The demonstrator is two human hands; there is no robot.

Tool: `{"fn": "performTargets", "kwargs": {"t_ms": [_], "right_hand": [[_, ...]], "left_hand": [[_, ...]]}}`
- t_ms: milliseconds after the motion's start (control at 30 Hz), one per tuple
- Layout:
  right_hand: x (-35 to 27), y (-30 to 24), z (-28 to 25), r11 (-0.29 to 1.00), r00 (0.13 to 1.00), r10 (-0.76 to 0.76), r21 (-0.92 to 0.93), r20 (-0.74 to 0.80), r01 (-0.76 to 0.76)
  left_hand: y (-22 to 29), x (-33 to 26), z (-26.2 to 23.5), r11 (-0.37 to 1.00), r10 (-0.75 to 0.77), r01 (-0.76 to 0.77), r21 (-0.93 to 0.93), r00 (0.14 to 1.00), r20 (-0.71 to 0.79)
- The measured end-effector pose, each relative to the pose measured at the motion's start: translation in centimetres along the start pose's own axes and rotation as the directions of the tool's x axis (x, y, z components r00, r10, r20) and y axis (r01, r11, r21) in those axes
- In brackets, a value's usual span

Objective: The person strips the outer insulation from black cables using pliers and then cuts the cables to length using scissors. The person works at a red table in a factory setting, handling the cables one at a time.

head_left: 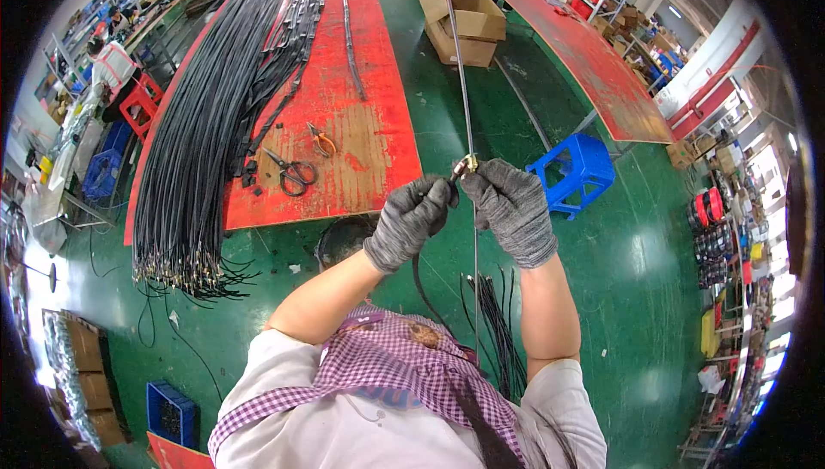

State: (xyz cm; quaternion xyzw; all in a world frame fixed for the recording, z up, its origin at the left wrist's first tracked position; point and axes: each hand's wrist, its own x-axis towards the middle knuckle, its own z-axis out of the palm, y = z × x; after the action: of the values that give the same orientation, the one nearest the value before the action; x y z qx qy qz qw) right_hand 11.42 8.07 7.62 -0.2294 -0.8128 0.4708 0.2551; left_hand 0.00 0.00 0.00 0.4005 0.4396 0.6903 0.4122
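Both my hands wear grey knit gloves and meet in front of my chest. My left hand (411,221) is closed around a black cable (418,284), whose tail hangs below toward my apron. My right hand (514,211) pinches a small brass-coloured fitting (470,165), with the thumb and fingers partly hiding it. The cable end in my left hand reaches this fitting; whether they are joined I cannot tell. A long thin grey rod or tube (462,73) runs upright past the fitting, and a thin length continues below my right hand.
A red worktable (378,159) carries a thick bundle of black cables (193,142), scissors (292,174) and orange-handled pliers (322,140). Beyond my right hand stand a blue stool (574,172) and an open cardboard box (464,26). More black cables (498,323) hang beside my apron.
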Motion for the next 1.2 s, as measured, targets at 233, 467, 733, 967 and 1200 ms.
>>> {"fn": "performTargets", "kwargs": {"t_ms": [233, 467, 733, 967, 1200], "right_hand": [[-0.2, 1.5, -0.6, 0.989, 0.985, -0.146, -0.046, -0.095, 0.142], [-0.2, 1.5, -1.4, 0.989, 0.995, 0.104, 0.100, 0.009, -0.104], [1.5, 1.8, -4.3, 0.960, 0.936, 0.127, 0.197, 0.328, -0.199], [2.9, 3.7, -4.3, 0.994, 0.992, -0.110, 0.034, 0.069, 0.108], [3.9, 4.8, -4.4, 0.999, 0.996, -0.041, -0.022, 0.082, 0.043]], "left_hand": [[-1.2, 0.5, 1.7, 0.966, -0.066, 0.079, -0.248, 0.996, 0.060], [-3.4, 1.2, 1.8, 0.996, -0.008, 0.017, -0.088, 0.995, 0.101], [-2.4, 1.6, 2.1, 0.999, -0.020, 0.031, -0.035, 0.961, 0.274], [-1.9, 2.9, 1.0, 0.982, -0.045, 0.019, 0.190, 0.990, 0.131], [1.1, 3.8, -0.3, 0.897, -0.121, 0.033, 0.441, 0.978, 0.173]]}}
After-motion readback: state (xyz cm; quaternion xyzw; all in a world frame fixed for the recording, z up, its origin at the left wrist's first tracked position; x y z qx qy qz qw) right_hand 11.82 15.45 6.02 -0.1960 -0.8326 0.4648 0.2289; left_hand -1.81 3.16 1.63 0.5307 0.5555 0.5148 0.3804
